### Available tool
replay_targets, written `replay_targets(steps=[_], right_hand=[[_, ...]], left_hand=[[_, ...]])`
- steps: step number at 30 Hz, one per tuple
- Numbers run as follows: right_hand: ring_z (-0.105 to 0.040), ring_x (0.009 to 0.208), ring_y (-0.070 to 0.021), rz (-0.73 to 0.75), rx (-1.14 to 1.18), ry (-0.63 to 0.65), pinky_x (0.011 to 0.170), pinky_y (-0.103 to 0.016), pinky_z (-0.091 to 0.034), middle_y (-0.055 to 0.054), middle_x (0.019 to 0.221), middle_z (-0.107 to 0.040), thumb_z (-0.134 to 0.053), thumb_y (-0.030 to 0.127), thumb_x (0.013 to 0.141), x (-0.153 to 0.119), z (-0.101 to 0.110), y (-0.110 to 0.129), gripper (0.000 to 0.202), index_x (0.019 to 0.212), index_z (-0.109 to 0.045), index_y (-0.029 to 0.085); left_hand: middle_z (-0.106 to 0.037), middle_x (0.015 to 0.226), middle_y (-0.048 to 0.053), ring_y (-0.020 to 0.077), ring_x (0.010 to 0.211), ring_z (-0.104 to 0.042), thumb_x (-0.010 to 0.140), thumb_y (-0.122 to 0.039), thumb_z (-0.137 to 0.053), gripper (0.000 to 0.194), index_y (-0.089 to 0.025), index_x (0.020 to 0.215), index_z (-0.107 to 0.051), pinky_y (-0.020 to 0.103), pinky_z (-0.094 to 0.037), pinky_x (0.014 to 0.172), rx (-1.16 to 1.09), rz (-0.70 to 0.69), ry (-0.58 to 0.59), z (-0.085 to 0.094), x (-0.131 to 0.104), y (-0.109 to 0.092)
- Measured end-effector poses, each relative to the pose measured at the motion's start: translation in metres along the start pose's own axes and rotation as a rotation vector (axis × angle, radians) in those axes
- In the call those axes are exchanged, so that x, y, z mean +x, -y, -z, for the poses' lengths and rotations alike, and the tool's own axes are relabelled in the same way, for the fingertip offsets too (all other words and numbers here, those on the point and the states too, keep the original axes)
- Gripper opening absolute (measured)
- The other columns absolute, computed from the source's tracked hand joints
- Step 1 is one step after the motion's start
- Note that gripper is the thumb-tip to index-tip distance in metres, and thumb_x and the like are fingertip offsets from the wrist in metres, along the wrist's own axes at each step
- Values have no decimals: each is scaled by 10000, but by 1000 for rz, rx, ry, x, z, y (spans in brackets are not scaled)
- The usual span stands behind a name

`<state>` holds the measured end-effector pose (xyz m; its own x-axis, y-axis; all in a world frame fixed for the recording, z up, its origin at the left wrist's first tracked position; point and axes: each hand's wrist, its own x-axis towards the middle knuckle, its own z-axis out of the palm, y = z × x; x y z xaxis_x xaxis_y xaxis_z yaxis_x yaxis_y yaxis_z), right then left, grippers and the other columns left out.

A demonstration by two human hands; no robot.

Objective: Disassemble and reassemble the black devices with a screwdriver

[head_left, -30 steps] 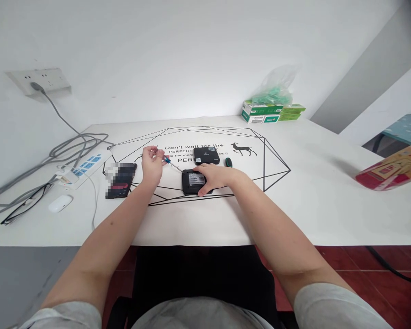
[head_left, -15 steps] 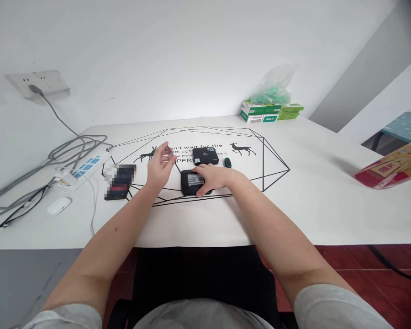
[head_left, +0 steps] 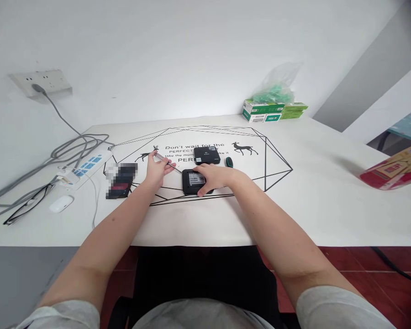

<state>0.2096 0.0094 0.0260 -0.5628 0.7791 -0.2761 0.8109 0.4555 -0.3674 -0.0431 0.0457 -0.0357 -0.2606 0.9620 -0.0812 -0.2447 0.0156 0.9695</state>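
My left hand (head_left: pixel 155 172) is closed around the handle of a slim screwdriver (head_left: pixel 162 158). Its thin metal shaft slants down to the right, with the tip at the upper left edge of a black box-shaped device (head_left: pixel 192 181). The device lies flat, a printed label on its top side. My right hand (head_left: pixel 216 176) grips the device from the right, thumb on the near side and fingers over the far side, covering its right part. Just behind it lies a second black square device (head_left: pixel 206 155). A small black oval thing with a green rim (head_left: pixel 229 162) rests to its right.
At left lie a blurred-out dark object (head_left: pixel 123 180), a white mouse (head_left: pixel 61 204), glasses (head_left: pixel 28 204) and a power strip (head_left: pixel 89 165) with coiled grey cable. Green boxes (head_left: pixel 263 108) under a plastic bag stand at the back. A red package (head_left: pixel 390 169) is at the right.
My left hand has tipped the screwdriver over so its shaft points down at the device's edge. My right hand keeps its hold on the device. The view has shifted slightly.
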Motion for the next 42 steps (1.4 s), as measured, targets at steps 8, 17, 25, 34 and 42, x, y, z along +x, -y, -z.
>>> replay_targets(steps=[8,17,25,34,42], right_hand=[[-570,1435,-469,-9,4,6,1134,-624,-548,-164,1581,-593,-906,563,696,-2,2,2,1031,1600,-520,253],[-588,1429,-454,14,9,8,1153,-592,-539,-151,1589,-590,-910,530,694,-2,1,0,1028,1605,-513,269],[-626,1388,-462,50,29,-16,1111,-607,-571,-141,1538,-637,-932,518,654,-2,1,-1,1005,1565,-573,291],[-683,1307,-460,67,42,-46,1061,-603,-594,-171,1436,-701,-951,517,613,-1,2,1,946,1468,-662,235],[-601,1402,-469,38,2,-3,1124,-628,-558,-169,1532,-626,-917,543,670,-3,1,-1,1013,1578,-562,264]], left_hand=[[-724,824,-11,201,734,-823,985,-168,-781,788,-226,1635,-340,448,-694,895,87,12,104,-2,-7,-6],[-757,823,12,206,724,-823,972,-149,-785,731,-208,1589,-397,454,-697,882,155,54,165,-1,-13,-10],[-743,793,4,220,721,-825,945,-148,-817,693,-214,1527,-446,462,-702,859,156,103,199,0,-14,-12],[-755,812,17,194,734,-818,974,-98,-768,616,-200,1509,-482,393,-700,842,188,166,204,-4,-25,-18],[-750,813,51,233,721,-801,891,-133,-788,754,-155,1579,-480,421,-682,836,297,127,133,-4,-21,-25]])
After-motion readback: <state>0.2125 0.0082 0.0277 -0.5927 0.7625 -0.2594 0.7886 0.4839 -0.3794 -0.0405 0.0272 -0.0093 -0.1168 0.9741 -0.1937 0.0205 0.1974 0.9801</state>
